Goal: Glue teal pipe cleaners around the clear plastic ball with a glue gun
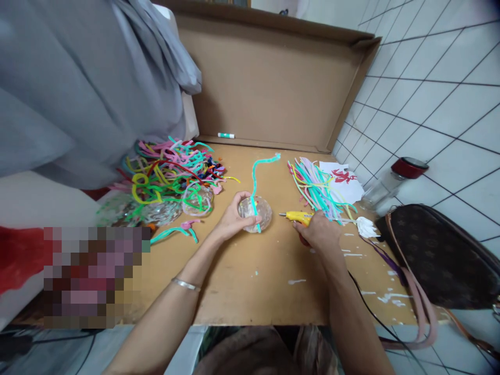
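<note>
A clear round dish, glass or plastic, we cannot tell which, sits at the middle of a wooden tabletop, in the grip of the left hand. We see a turquoise fuzzy strand lying across the dish, its lower end by the thumb and its long upper part curving away over the wood. The right hand is wrapped around a yellow glue gun, whose nozzle points at the dish from just beside it, the two apart. A silver bracelet circles the left wrist.

Farther out, we find a tangled heap of colored strands to the left, pink, green, yellow and red among them, with more clear dishes at its near edge. To the right lies a looser bundle of strands, next to white paper bearing red pieces. Beyond it, we note a clear bottle with a dark red lid and a brown patterned bag. A cardboard panel stands at the back, a white-and-green tube at its foot.
</note>
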Motion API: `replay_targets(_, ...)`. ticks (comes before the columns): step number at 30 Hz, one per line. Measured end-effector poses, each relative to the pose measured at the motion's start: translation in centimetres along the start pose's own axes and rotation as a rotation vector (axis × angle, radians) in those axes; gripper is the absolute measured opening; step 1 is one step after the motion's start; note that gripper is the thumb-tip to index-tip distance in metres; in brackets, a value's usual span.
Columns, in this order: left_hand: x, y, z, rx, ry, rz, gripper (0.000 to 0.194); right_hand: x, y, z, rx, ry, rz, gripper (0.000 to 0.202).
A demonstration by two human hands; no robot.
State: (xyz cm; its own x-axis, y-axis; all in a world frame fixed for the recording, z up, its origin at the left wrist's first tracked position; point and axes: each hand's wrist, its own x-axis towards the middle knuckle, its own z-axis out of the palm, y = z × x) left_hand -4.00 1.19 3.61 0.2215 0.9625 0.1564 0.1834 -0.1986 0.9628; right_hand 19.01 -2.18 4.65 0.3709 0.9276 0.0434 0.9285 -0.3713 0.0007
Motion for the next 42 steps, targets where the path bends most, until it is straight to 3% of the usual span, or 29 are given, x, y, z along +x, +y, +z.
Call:
replay_targets(4,0.0,-0.2,0.0,0.02,0.013,0.007,0.067,-0.3,0.3,0.2,-0.008,0.025,0.002,0.065)
replay_targets(9,0.1,-0.9,-0.1,0.072,-0.001,0.011,0.068,-0.3,-0.1,0.6,0.0,-0.025,-0.058,0.051)
replay_targets(14,0.2,-1.0,0.0,0.046,-0.003,0.005,0.069,-0.1,-0.5,0.5,0.046,-0.048,-0.023,0.042)
replay_targets(16,0.1,-0.9,0.1,0.023,-0.007,-0.008,0.069,-0.1,-0.3,0.2,0.09,0.027,-0.001,0.044)
replay_targets(20,0.2,-1.1,0.4,-0.023,-0.024,-0.014,0.069,0.0,0.1,0.0,0.263,0.295,0.056,0.044)
replay_targets(25,0.3,-1.6,0.6,-0.075,-0.083,0.005,0.07,0.1,-0.3,1.2,0.511,0.682,-0.148,0.042)
replay_targets(27,0.2,-1.7,0.7,-0.094,-0.105,0.008,0.069,0.0,-0.5,1.7,0.531,0.779,-0.249,0.037)
replay_targets(32,-0.1,-1.6,1.0,-0.132,-0.134,0.002,0.068,-0.2,-0.5,1.6,0.465,0.851,-0.346,0.029)
replay_targets(42,-0.3,-0.8,1.0,-0.084,-0.152,0.009,0.069,-0.3,-0.3,1.3,0.421,0.817,-0.364,0.024)
